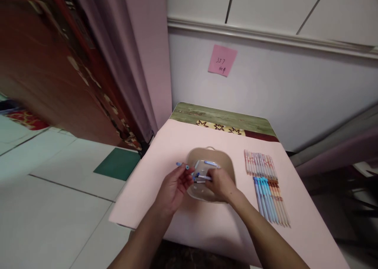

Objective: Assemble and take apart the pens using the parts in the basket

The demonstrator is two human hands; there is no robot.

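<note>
So the short pen piece (182,165) is a light blue barrel, with a darker ring-like end on the side facing the tub. The pale pen (204,177) is whitish-lavender with a dark blue end pointing left. Both are slim, and too small here to read any print. The tub (211,153) is beige and rounded-square, with a little loop handle at the far edge, and a few more blue and white pen parts (211,164) lie loose on its bottom.

As for where they sit: the short pen piece is pinched at the thumb and fingers of the left hand (175,187), sticking out past the fingertips just beside the tub's left rim. The left hand's other fingers are loosely curled near that rim. The pale pen is gripped in the fingers of the right hand (219,181), over the inside of the tub, its dark end on the side toward the left hand.

The tub is on the pink-covered worktop (153,159). Well to the right of the right hand there's a row of pale, reddish-marked pens (260,164), and nearer the person, a row of blue and orange-brown pens (271,202).
</note>
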